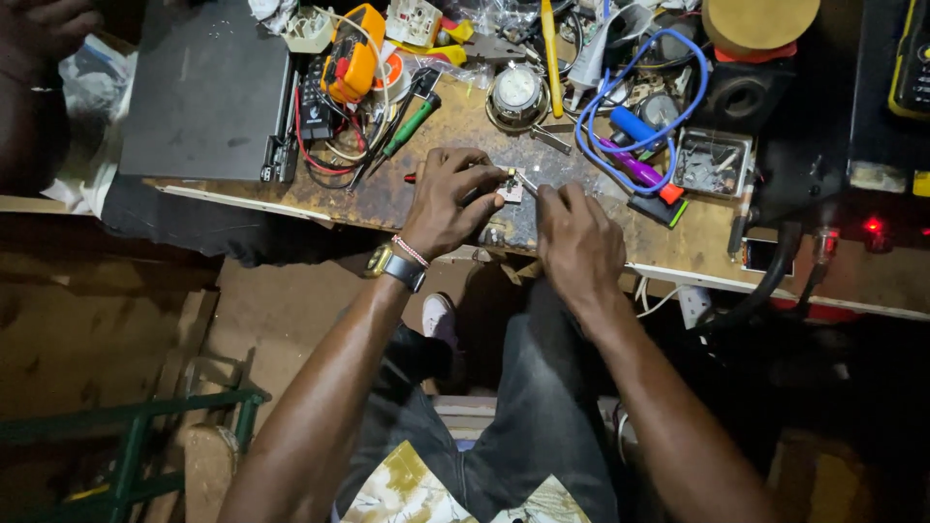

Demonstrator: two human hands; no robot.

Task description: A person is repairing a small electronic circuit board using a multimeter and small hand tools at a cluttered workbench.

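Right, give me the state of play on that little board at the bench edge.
Done: nothing on it shows as finished. In hand: the left hand grips the small board at the workbench edge, and the right hand brings a thin metal tool to it. Left: cannot tell; the board is mostly hidden. The green screwdriver and yellow meter lie apart, untouched.

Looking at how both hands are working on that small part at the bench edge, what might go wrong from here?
1. The small part is pinched by the left hand right where the right hand brings a thin metal tool; a slip may jab a finger.
2. It sits near the workbench front edge, so it might drop to the floor.
3. The blue cable and the tools close by may snag.
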